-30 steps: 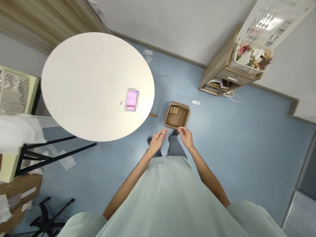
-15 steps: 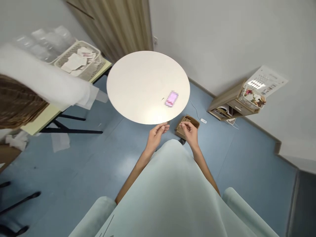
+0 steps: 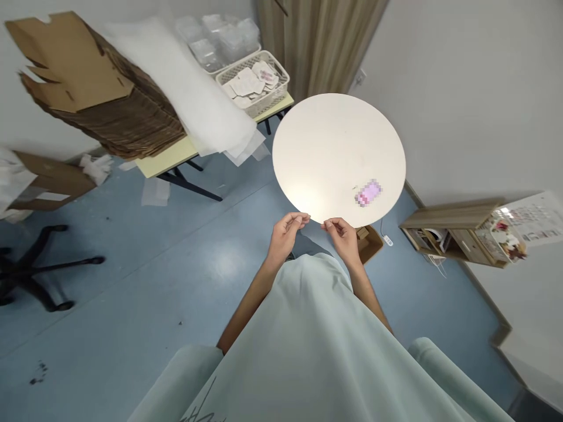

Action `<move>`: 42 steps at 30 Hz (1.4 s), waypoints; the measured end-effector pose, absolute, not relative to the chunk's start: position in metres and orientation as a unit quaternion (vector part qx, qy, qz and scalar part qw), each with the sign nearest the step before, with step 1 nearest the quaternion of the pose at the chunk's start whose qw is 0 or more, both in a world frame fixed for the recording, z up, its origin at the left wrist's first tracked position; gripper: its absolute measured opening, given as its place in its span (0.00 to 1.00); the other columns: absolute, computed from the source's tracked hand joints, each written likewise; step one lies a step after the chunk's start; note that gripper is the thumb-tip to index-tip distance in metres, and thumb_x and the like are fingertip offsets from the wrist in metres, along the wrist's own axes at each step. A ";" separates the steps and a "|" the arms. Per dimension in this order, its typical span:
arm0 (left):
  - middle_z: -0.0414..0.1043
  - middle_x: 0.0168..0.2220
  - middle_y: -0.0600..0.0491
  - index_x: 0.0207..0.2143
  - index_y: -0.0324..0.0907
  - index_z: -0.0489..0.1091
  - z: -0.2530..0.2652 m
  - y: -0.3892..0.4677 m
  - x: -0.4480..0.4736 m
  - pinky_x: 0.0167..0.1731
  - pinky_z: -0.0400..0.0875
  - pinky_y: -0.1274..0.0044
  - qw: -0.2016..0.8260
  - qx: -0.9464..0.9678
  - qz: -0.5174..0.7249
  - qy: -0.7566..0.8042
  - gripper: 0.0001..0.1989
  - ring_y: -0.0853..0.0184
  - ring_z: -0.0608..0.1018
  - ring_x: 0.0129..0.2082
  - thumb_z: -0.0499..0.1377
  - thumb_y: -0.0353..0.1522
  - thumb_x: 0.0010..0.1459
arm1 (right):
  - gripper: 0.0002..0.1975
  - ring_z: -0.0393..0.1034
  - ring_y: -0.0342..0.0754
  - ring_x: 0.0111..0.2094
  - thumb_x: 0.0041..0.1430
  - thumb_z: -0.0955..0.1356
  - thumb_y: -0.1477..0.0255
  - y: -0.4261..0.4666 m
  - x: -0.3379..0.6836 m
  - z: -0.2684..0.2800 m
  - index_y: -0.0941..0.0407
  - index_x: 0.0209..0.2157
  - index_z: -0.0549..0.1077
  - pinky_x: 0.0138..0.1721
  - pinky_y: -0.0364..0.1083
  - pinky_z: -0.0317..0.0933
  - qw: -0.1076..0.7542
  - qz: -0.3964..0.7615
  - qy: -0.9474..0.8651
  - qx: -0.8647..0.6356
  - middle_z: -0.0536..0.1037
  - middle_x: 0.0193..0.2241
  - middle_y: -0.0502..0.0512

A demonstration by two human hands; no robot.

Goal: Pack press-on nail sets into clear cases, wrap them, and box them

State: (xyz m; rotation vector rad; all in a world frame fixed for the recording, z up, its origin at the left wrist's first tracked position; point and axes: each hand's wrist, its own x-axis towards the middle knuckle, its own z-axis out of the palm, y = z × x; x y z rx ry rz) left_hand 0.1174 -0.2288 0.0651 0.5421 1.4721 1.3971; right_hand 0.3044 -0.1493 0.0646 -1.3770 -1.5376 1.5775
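My left hand (image 3: pixel 285 235) is in front of the near edge of the round white table (image 3: pixel 329 140), thumb and fingertips brought together in a pinch. A short gap to its right, my right hand (image 3: pixel 343 239) also pinches, its fingertips close to the table's rim. Whatever the fingers hold, if anything, is too small to make out. On the right part of the tabletop lies a pink-purple pixelated object (image 3: pixel 368 193), with a tiny dark bit (image 3: pixel 354 187) beside it. I cannot tell whether either hand touches the rim.
To the left, a pale yellow table (image 3: pixel 165 158) carries flattened cardboard boxes (image 3: pixel 92 64), white wrapping sheets (image 3: pixel 176 76) and a white basket (image 3: pixel 281 76) of paper pieces. An open cardboard box (image 3: pixel 373 245) is on the floor. A wooden cabinet (image 3: pixel 457 220) stands right; a black chair base (image 3: pixel 35 269) is left.
My view has swung left, so the round table appears further right and more of the stacked cardboard shows. Both hands stay pinched, and the gap between them is narrower.
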 end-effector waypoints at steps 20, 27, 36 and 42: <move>0.89 0.54 0.42 0.45 0.46 0.84 0.067 -0.084 -0.105 0.64 0.83 0.56 0.378 0.186 0.520 0.743 0.26 0.51 0.89 0.56 0.67 0.58 0.69 | 0.22 0.83 0.56 0.44 0.60 0.79 0.44 0.020 0.124 0.043 0.49 0.34 0.80 0.57 0.58 0.80 0.212 0.658 -0.524 -0.498 0.87 0.37 0.55; 0.88 0.55 0.41 0.47 0.45 0.83 0.034 -0.010 -0.184 0.62 0.82 0.61 0.420 0.237 0.460 0.745 0.26 0.54 0.89 0.54 0.68 0.57 0.67 | 0.24 0.83 0.57 0.46 0.61 0.78 0.43 0.033 0.107 0.040 0.49 0.35 0.81 0.59 0.60 0.79 0.229 0.628 -0.471 -0.576 0.88 0.39 0.56; 0.87 0.58 0.42 0.51 0.43 0.80 -0.032 0.108 -0.297 0.63 0.75 0.62 0.375 0.396 0.242 0.802 0.11 0.53 0.85 0.52 0.60 0.32 0.71 | 0.14 0.84 0.57 0.49 0.67 0.74 0.53 0.010 0.048 0.068 0.49 0.38 0.82 0.61 0.60 0.77 0.312 0.526 -0.412 -0.676 0.89 0.42 0.57; 0.83 0.61 0.32 0.57 0.35 0.81 -0.078 0.162 -0.329 0.66 0.70 0.58 0.360 0.525 0.096 0.765 0.16 0.44 0.80 0.61 0.62 0.32 0.72 | 0.16 0.85 0.57 0.49 0.67 0.74 0.52 -0.020 -0.008 0.076 0.50 0.41 0.82 0.61 0.61 0.78 0.356 0.476 -0.351 -0.723 0.89 0.43 0.58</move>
